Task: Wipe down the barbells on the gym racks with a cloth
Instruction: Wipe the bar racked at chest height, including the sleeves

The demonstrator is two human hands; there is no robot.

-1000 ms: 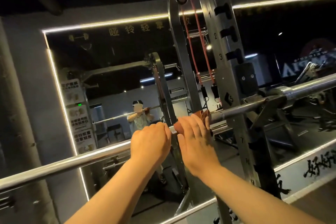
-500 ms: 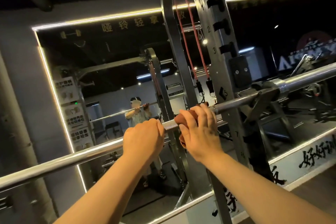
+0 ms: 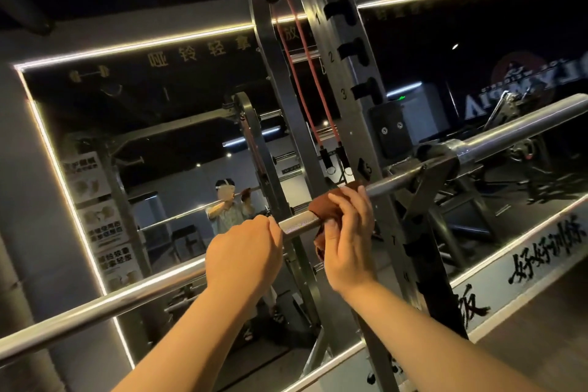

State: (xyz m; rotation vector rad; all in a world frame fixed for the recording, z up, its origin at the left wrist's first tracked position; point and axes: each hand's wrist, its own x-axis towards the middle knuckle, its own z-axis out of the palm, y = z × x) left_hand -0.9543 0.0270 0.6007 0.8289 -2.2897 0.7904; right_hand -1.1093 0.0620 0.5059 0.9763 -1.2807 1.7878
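Right hand [image 3: 346,242] had slid the rust-brown cloth [image 3: 321,204] right along the long chrome barbell [image 3: 95,305], away from the left hand [image 3: 245,258], which gripped bare bar. Its fingers [image 3: 348,203] held the cloth wrapped round the knurling, near the grey steel rack upright [image 3: 359,124]. Knurl probably needed full wrap, twist, steady pressure.

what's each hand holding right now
Left hand: fingers curled round the barbell.
Right hand: fingers gripping the brown cloth against the barbell.

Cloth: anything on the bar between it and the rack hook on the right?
Nothing visible. From the cloth, held round the bar by the right hand, the bar runs bare to the hook; the hook itself would likely stop the wipe.
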